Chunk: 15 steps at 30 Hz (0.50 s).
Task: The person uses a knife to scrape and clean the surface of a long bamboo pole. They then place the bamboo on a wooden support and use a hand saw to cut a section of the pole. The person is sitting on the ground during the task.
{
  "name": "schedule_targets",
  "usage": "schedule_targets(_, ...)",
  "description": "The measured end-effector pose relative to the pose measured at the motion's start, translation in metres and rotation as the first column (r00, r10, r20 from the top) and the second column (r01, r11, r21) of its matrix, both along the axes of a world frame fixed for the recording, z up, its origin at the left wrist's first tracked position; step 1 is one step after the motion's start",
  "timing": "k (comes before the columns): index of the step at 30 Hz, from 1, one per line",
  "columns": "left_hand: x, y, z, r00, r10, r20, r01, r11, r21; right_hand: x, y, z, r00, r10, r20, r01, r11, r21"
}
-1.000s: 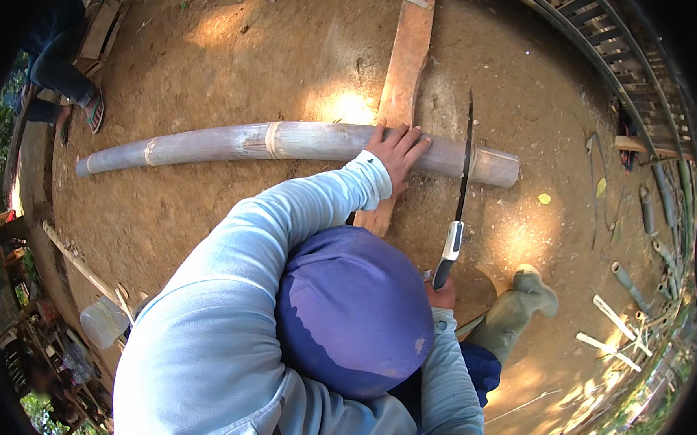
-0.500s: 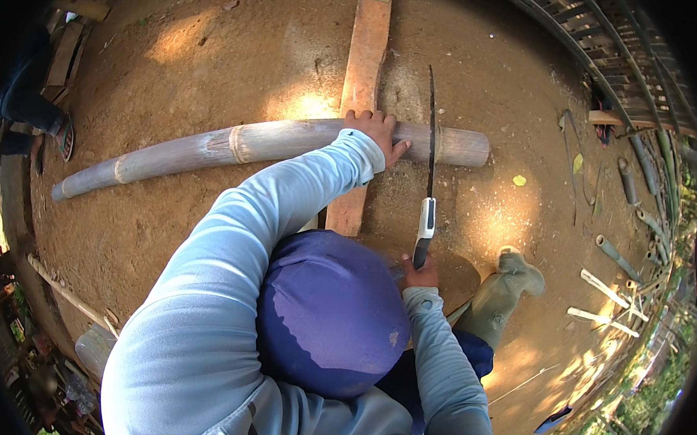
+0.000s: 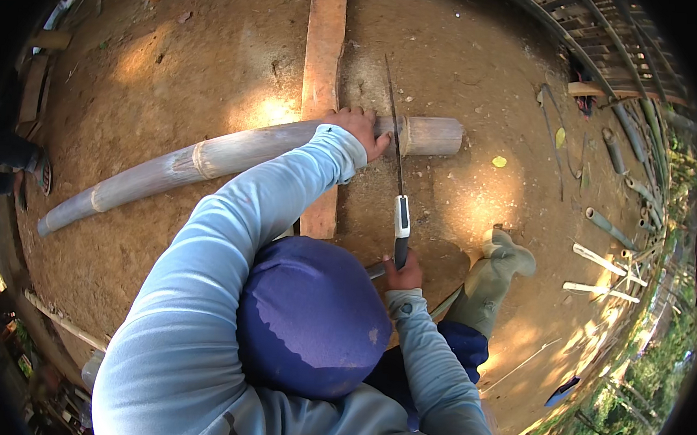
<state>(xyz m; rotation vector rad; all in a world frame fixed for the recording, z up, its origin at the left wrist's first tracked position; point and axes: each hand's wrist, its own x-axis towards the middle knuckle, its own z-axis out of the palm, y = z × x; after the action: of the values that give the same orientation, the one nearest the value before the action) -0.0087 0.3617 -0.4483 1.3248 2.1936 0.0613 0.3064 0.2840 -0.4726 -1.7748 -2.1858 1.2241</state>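
A long grey bamboo pole (image 3: 250, 145) lies across a wooden plank (image 3: 324, 74) on the ground. Fingers curled over its far side, my left hand (image 3: 358, 130) grips the pole where it crosses the plank. My right hand (image 3: 404, 272) is closed round the handle of a handsaw (image 3: 401, 216) with a white-and-dark grip. The long, thin blade crosses the pole just left of the node near its thick right end, to the right of my left hand. How deep the blade sits in the bamboo I cannot tell. A rounded purple cloth shape (image 3: 316, 318) fills the space between my arms.
A muddy boot (image 3: 483, 280) stands on the dirt ground at right. Bamboo offcuts (image 3: 612, 226) and pale split sticks (image 3: 601, 291) lie farther right, below a slatted structure (image 3: 610, 42). Another person's sandalled foot (image 3: 43, 172) is at the left edge.
The whole scene has shifted left in view. The saw has drawn slightly toward me and its blade now slants with the tip leftward. My left hand keeps its hold on the pole.
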Motion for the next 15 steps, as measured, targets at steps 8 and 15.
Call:
schedule_targets(8, -0.002, 0.005, 0.000, 0.999, 0.007, -0.034, -0.008, 0.999, -0.035, -0.002, 0.002, -0.004, 1.000, 0.006, 0.024, -0.005, 0.999, -0.044)
schedule_targets(15, -0.002, 0.010, -0.006, 0.998, 0.010, -0.064, -0.013, 0.998, -0.059, 0.009, -0.005, -0.006, 0.999, 0.001, 0.044, 0.003, 0.997, -0.082)
